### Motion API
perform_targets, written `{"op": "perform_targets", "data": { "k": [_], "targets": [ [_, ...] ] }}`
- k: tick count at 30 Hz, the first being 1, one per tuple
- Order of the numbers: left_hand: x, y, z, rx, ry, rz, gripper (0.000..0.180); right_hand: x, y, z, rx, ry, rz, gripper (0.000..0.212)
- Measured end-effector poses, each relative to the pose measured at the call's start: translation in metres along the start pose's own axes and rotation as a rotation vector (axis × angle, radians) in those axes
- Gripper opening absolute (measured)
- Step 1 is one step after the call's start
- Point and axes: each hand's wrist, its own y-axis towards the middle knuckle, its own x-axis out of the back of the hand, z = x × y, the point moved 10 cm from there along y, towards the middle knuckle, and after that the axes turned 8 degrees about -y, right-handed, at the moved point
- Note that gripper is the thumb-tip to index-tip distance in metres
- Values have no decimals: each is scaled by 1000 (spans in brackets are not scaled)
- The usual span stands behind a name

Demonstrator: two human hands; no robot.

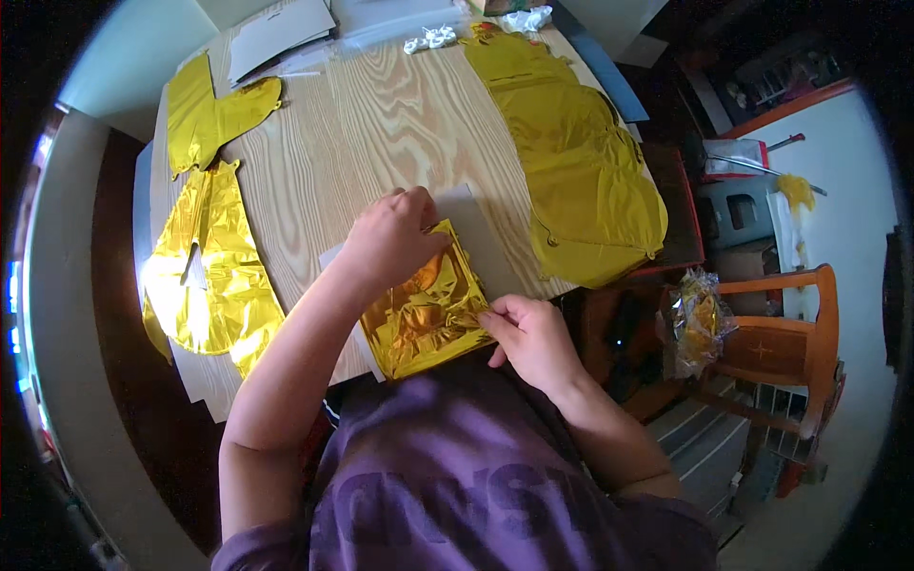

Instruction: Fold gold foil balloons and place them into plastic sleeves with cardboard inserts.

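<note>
A gold foil balloon (pixel 426 319), folded into a shiny, wrinkled rectangle, lies on a pale board (pixel 476 224) at the table's near edge. My left hand (pixel 398 236) reaches across it, with curled fingers closed at its far edge; the fingertips are partly hidden. At the foil's right edge, my right hand (pixel 535 341) pinches the rim between thumb and fingers. Flat gold foil balloons are spread on both sides: a long one (pixel 586 171) at the right, a shiny piece (pixel 224 305) at the left, and a duller piece (pixel 195 114) beyond that.
On the wood-grain table (pixel 381 124), grey boards (pixel 281 38) are stacked at the far left. White crumpled bits (pixel 430 39) and clear plastic film lie at the far edge. Right of the table stands a wooden chair (pixel 776 347), with a clear bag of gold foil (pixel 698 324) by its backrest.
</note>
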Motion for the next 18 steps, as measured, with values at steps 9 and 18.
{"op": "perform_targets", "data": {
  "k": [9, 18],
  "targets": [
    [-9, 16, 18, 116, -171, 186, 35, -2, 5, -6, 4, 21, 1, 17],
    [-12, 22, 21, 95, -166, 245, 31, -4, 11, -20, -8, 168, -7, 17]
  ]
}}
